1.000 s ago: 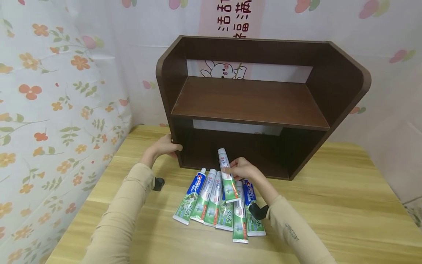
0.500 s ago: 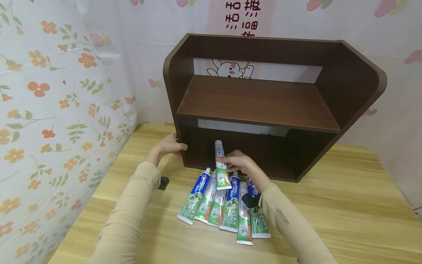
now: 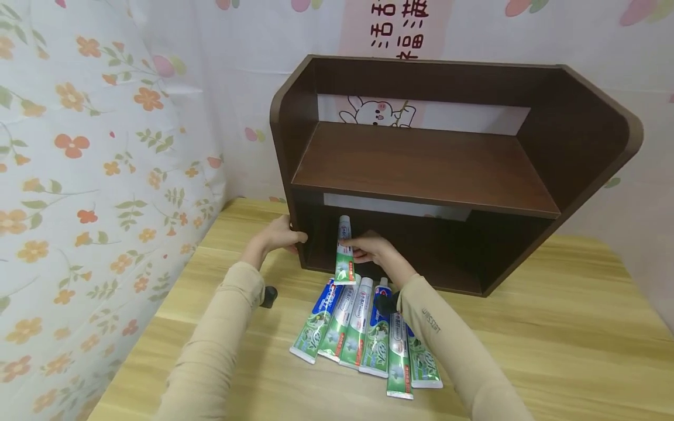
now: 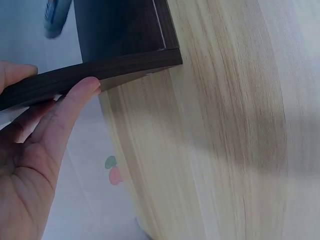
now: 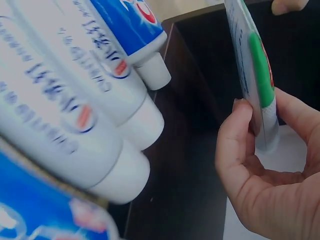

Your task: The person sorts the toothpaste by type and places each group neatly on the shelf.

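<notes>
Head view shows a dark wooden shelf unit (image 3: pixel 432 169) standing on a light wooden table (image 3: pixel 553 333), with every other thing placed against it. Just in front of the unit's lower opening lies a fanned row of toothpaste tubes (image 3: pixel 363 336), caps toward the unit. At the unit's left side panel, the left hand (image 3: pixel 281 234) grips the front edge, thumb on one face and fingers wrapped round the other, steadying it. At the mouth of the lower compartment, near that left panel, the right hand (image 3: pixel 371 248) pinches one toothpaste tube (image 3: pixel 344 251) between thumb and fingers, cap upward, tail hanging down. To do this well, I judge the tube should go in clear of the shelf board above it, be set close against the left wall, and the left hand's bracing should hold so the unit does not slide.
</notes>
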Tool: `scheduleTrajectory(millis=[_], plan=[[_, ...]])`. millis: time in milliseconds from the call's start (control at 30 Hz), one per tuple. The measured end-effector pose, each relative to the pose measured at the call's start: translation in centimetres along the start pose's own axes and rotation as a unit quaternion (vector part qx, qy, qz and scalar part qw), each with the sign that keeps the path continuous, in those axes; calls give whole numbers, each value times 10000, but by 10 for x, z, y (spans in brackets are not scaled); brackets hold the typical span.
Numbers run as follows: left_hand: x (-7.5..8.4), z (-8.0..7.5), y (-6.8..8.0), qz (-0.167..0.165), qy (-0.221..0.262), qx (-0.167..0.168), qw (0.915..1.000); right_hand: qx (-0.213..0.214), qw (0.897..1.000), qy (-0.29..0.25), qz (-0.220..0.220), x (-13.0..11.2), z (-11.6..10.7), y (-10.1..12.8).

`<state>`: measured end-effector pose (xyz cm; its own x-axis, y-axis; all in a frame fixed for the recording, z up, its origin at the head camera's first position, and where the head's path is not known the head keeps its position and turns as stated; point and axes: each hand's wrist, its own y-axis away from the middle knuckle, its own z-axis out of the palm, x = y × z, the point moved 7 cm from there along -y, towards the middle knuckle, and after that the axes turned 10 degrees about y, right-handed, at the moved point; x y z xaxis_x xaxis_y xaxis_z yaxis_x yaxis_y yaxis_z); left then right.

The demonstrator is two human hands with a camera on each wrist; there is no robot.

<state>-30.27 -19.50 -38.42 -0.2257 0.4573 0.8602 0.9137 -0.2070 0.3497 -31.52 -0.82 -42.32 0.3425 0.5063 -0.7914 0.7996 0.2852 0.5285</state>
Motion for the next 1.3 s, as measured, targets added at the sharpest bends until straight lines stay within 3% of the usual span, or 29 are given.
scheduleTrajectory(millis=[100, 167, 333, 567, 767, 900, 1000, 1067, 1200, 1233, 1300], plan=[[-3, 3, 0, 0, 1, 1, 10000, 96, 9999, -32, 5, 6, 2, -25], [-5, 6, 1, -14, 0, 32, 10000, 137, 9998, -161, -6, 23, 2, -61], [-8, 12, -1, 15, 20, 47, 10000, 156, 9984, -536, 113, 79, -2, -179], [-2, 10, -3, 97, 1, 99, 9999, 199, 9983, -509, 195, 89, -10, -242], [3, 11, -3, 185, -43, 20, 9998, 211, 9982, -459, 331, 138, -15, -362], [4, 10, -5, 244, -83, 23, 9997, 443, 9963, -590, 431, 158, -15, -408], [3, 8, -5, 247, -153, 61, 9996, 545, 9950, -744, 388, 153, -11, -402], [2, 6, -4, 228, -191, 85, 9995, 652, 9942, -793, 318, 138, -6, -378], [0, 2, -4, 203, -197, 122, 9995, 1052, 9931, -508, 93, 92, 4, -300], [0, 1, -3, 194, -195, 126, 9995, 1145, 9928, -345, 48, 74, 7, -263], [-1, 0, -3, 188, -206, 130, 9995, 1275, 9918, 26, -8, 51, 11, -222]])
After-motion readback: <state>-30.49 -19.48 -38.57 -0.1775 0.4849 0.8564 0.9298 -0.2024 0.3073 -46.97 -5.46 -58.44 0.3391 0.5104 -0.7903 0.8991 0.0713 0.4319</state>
